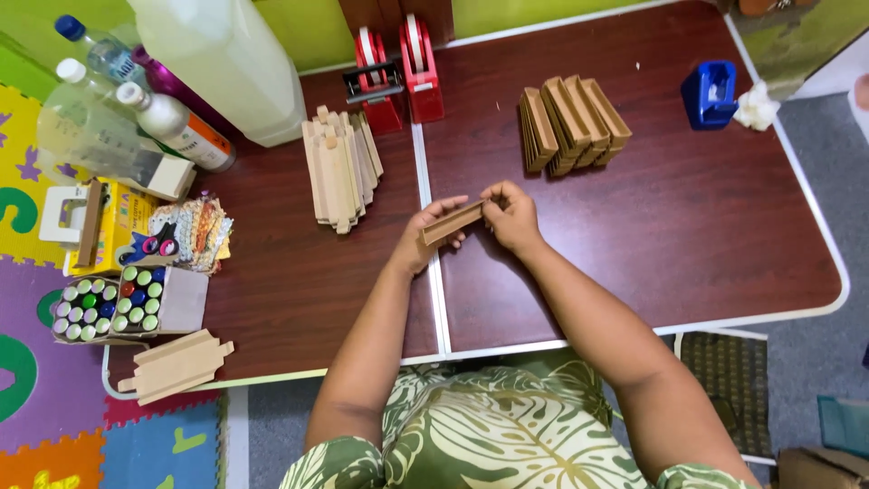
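Observation:
Both my hands hold one narrow brown cardboard piece above the middle of the dark red table. My left hand grips its lower left end, and my right hand pinches its upper right end. A fanned pile of flat tan cardboard strips lies just beyond my left hand. Several folded brown cardboard boxes stand in a row beyond my right hand.
Two red tape dispensers stand at the table's far edge, a blue one at far right beside crumpled paper. Bottles and a big white jug crowd the far left. A box of coloured markers and flat cardboard lie near left.

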